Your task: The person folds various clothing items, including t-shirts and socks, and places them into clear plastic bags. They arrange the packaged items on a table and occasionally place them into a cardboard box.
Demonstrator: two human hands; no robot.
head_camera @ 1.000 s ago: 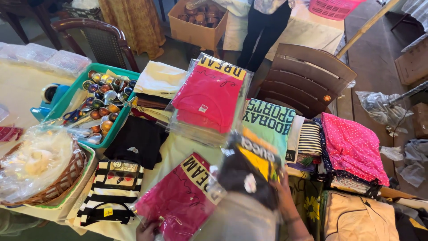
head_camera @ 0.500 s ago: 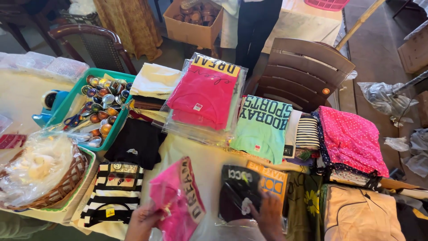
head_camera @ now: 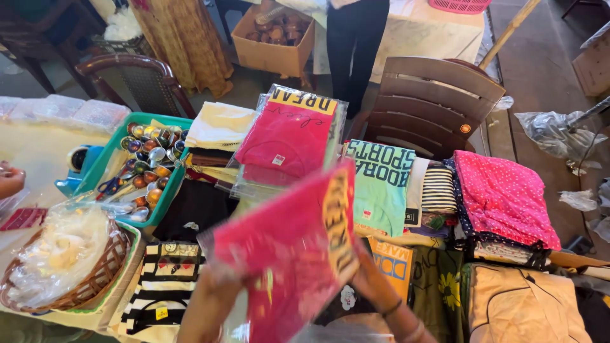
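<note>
Both of my hands hold up a pink folded shirt in a clear plastic bag (head_camera: 286,254), blurred and tilted in front of the table. My left hand (head_camera: 213,295) grips its lower left edge. On its right side is my right hand (head_camera: 375,279), a bangle on the wrist. Behind the bag a stack of similar pink bagged shirts (head_camera: 289,140) lies on the table. A mint green shirt (head_camera: 381,184) lies to their right. Partly hidden under my right hand is an orange and blue bagged item (head_camera: 393,263).
A black-and-white striped shirt (head_camera: 162,286), a green tray of shiny small items (head_camera: 101,162) and a wicker basket (head_camera: 95,279) fill the left. Pink dotted cloth (head_camera: 502,197) lies right. A brown chair (head_camera: 432,101), a cardboard box (head_camera: 273,54) and a standing person (head_camera: 356,38) are behind. Another person's hand (head_camera: 9,181) shows at left.
The pink bagged shirt has come up off the table towards the camera. My right hand left the dark bagged shirt and now grips the pink bag too.
</note>
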